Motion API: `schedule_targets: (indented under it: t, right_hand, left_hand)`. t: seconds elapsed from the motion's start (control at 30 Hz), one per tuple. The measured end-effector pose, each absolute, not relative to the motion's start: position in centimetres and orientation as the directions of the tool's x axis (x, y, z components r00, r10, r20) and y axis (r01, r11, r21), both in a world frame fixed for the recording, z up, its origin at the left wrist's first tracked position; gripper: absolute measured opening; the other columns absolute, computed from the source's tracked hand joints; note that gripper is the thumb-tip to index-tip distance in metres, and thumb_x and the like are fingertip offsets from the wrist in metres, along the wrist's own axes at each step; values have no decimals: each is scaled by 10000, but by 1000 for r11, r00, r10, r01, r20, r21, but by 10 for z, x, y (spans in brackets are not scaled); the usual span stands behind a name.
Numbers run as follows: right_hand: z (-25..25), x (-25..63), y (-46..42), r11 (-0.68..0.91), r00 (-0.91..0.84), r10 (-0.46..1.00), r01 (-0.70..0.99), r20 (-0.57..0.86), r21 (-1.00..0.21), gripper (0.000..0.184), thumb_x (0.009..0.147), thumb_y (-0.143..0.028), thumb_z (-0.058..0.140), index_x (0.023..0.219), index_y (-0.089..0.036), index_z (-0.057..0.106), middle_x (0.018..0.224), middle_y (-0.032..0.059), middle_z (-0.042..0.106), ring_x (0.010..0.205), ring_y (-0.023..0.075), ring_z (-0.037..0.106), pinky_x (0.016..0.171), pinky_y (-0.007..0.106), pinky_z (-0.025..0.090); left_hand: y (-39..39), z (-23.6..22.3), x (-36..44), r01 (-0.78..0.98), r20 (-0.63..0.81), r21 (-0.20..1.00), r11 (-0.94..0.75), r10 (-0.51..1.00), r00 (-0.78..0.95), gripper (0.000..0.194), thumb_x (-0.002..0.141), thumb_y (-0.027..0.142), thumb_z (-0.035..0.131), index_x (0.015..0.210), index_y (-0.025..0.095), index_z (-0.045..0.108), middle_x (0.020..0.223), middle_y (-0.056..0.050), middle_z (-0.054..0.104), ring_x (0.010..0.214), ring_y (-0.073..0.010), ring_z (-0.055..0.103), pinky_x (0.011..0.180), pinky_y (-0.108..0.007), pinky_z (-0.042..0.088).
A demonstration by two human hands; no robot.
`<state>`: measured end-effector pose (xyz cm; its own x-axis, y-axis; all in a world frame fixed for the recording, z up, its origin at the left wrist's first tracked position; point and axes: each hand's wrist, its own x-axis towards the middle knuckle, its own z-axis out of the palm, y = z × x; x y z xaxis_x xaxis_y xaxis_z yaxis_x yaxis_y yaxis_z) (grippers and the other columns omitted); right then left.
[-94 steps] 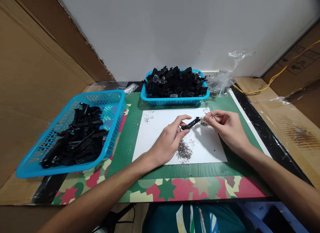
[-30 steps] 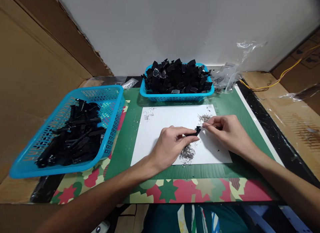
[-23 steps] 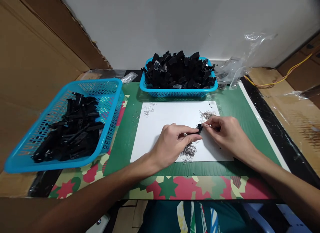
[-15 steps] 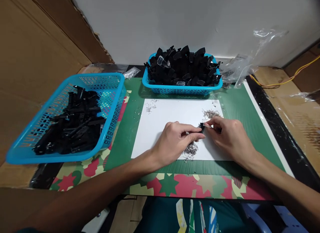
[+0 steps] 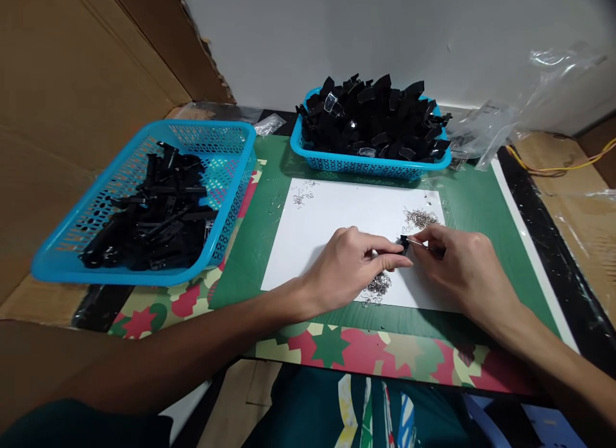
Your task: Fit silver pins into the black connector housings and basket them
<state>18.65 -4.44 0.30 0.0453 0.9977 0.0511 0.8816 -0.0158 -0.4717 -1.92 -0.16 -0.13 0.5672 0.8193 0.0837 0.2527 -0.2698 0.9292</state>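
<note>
The right hand, pinching a metal rod, has neared the black plastic part the left hand pinches, loose wires remaining.

Grey wall, brown cardboard at left

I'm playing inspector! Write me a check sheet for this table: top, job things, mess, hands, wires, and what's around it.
Surface: white sheet on a green mat.
Job's things: black part; left basket and far basket, holding black pieces; tiny wire pieces in three groups on the sheet.
Clutter: clear plastic bag right of the far basket; smaller bag between the baskets.
Hands: left hand holds the black part in its fingers; right hand pinches a thin rod, tip near the part, contact unclear.
Cables: yellow cable at right.
Surroundings: cardboard at left, pale wall behind.
</note>
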Motion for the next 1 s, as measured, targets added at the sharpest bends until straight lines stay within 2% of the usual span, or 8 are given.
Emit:
schedule_targets:
  t: [0.13,0.33,0.43,0.63,0.83,1.0]
  right_hand:
    - [4,184,-46,-57,82,996,866,29,-496,178,855,-274,640,901,-174,779,669,64,751,524,196,624,538,296,367]
    - [-4,184,-45,-101,147,989,808,33,-580,249,906,-401,643,818,-193,746,709,65,757,578,210,647,554,313,395]
    - [-7,184,-45,-86,153,987,765,51,-638,255,913,-412,644,835,-194,752,762,74,780,599,211,664,556,315,412]
    - [-3,186,-43,-57,134,988,762,71,-645,256,915,-407,659,848,-188,772,757,74,790,586,207,674,533,307,419]
    - [5,189,-41,-30,94,995,680,46,-732,288,930,-403,677,779,-171,755,682,67,764,579,192,685,488,267,420]
    - [2,187,-42,-3,81,994,692,73,-722,264,938,-380,673,805,-173,770,757,72,796,617,197,709,521,264,450]
  left_hand:
    - [-2,-2,-19,255,75,931,-260,822,564,219,892,341,800,1016,168,851,818,-58,816,633,-135,649,597,-273,473]
    - [0,-1,-19,265,57,932,-249,820,569,196,900,311,784,1002,157,849,752,-49,799,597,-126,633,560,-262,445]
    - [0,-1,-19,265,42,936,-231,821,569,201,907,318,774,998,155,848,724,-42,791,598,-128,640,556,-260,441]
    - [1,2,-19,265,28,940,-215,824,566,212,906,319,775,1001,143,846,773,-61,808,664,-154,716,596,-261,482]
    - [1,1,-20,258,27,943,-210,822,569,223,912,354,766,980,159,849,755,-55,802,654,-159,709,589,-262,479]
    - [0,0,-20,241,30,949,-202,822,569,198,909,331,766,966,161,849,748,-50,798,646,-155,702,591,-259,474]
